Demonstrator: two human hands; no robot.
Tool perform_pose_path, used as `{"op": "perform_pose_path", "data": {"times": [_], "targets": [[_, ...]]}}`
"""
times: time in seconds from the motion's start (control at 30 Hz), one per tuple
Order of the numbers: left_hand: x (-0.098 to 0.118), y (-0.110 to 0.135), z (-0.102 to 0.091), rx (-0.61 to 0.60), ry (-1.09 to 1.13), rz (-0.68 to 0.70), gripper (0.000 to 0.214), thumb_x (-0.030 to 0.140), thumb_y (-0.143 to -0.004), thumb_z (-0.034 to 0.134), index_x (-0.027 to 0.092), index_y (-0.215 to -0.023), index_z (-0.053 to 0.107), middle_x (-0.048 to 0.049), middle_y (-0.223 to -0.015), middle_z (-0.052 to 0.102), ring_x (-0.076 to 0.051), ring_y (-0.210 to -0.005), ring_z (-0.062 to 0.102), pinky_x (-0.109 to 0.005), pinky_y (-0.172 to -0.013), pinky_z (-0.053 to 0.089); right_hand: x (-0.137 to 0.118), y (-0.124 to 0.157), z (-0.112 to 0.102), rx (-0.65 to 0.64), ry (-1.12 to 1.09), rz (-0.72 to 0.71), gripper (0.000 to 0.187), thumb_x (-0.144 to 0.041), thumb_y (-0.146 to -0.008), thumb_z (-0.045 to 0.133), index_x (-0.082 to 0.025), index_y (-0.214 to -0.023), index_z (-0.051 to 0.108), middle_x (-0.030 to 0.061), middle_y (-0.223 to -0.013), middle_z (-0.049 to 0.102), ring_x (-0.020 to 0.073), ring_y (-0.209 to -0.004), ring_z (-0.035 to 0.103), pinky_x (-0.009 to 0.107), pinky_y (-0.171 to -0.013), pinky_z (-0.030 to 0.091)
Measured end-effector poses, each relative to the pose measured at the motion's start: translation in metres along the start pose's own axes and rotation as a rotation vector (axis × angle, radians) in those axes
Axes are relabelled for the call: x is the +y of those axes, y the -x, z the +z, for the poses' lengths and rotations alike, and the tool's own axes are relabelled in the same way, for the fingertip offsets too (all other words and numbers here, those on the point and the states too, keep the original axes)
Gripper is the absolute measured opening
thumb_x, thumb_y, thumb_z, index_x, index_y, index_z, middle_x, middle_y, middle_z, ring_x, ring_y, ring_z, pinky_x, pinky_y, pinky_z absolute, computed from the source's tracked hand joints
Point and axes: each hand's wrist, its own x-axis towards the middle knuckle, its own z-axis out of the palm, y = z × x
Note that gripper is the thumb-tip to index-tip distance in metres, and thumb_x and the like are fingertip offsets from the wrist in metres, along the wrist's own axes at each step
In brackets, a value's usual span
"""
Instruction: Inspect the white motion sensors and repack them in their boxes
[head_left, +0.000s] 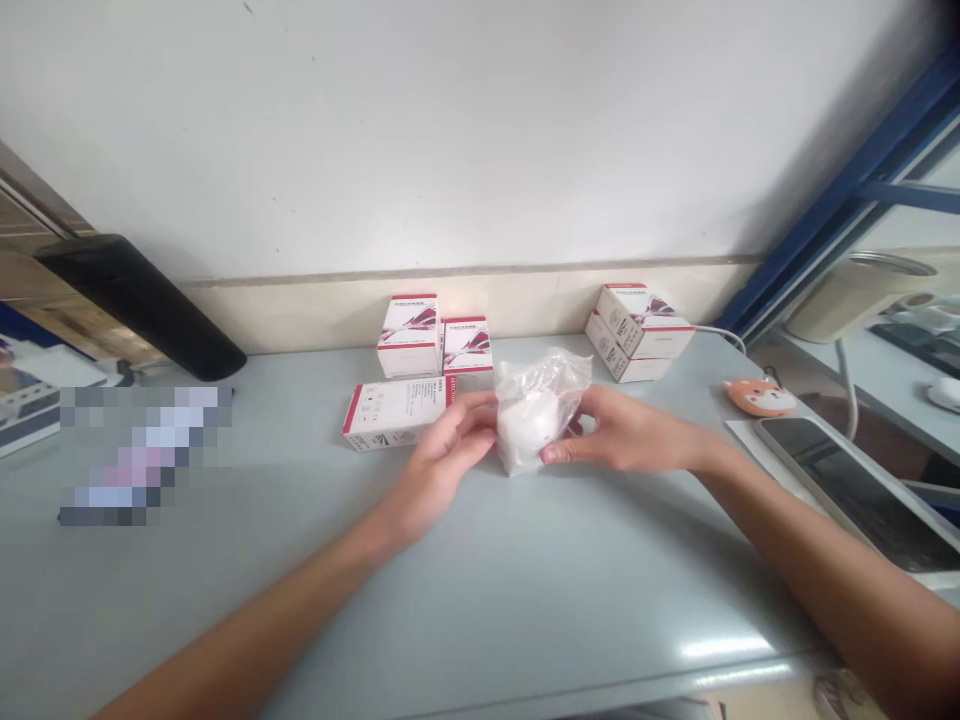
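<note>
A white rounded object wrapped in a clear plastic bag [534, 415] stands on the grey table [480, 600] between my hands. My left hand [442, 460] touches its left side, fingers curled against the bag. My right hand [622, 435] grips its right side, thumb at the bottom edge. A white-and-red box [394, 412] lies flat just left of my left hand.
Two upright white-and-red boxes [435, 335] stand by the wall, and two stacked ones [637, 330] at the back right. An orange animal-shaped item [757, 397] and a tablet [855, 490] lie right. A black object [142, 300] leans at the left.
</note>
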Motion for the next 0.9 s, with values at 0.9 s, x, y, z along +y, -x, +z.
{"op": "perform_pose_path", "data": {"times": [0.9], "targets": [[0.0,0.014,0.009,-0.038,-0.472,0.084,0.052,0.041,-0.101,0.063,0.032,-0.15,0.047,-0.008,-0.151,0.059,-0.03,-0.138,0.055,-0.046,-0.115,0.046,0.008,-0.001,0.005,-0.142,-0.06,-0.065,0.035,-0.048,-0.088,0.077,-0.022,-0.112,0.074,0.0028,-0.107,0.076,0.0221,-0.092,0.067,0.033,-0.082,0.052]]}}
